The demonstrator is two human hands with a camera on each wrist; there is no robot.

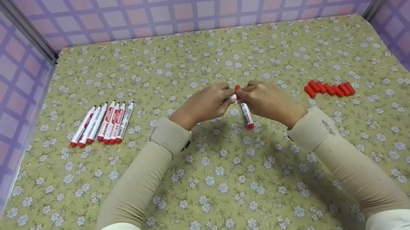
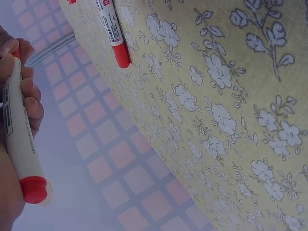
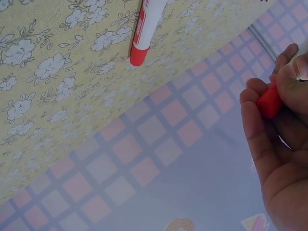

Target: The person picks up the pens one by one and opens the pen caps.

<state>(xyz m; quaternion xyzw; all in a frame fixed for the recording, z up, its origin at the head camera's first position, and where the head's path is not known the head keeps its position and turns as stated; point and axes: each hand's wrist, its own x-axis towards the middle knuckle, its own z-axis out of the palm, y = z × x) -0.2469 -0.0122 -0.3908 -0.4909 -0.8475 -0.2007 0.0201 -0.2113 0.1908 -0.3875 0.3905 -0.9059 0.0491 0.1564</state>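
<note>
Both hands meet above the middle of the table in the head view. My left hand [image 1: 205,103] grips a white marker [image 2: 20,120] with a red end plug, its barrel lying along the palm. With thumb and fingers my right hand [image 1: 267,100] pinches a red cap [image 3: 270,102] at the marker's other end. Whether the cap still sits on the tip cannot be made out. On the cloth just below the hands lies another marker [image 1: 247,115], its red end toward me; the hands cover its far end.
A row of uncapped white markers [image 1: 104,123] lies on the left, dark tips pointing away. Over on the right is a cluster of loose red caps [image 1: 329,88]. The floral tablecloth [image 1: 218,209] runs up to checkered walls [image 1: 193,4] at the back and sides.
</note>
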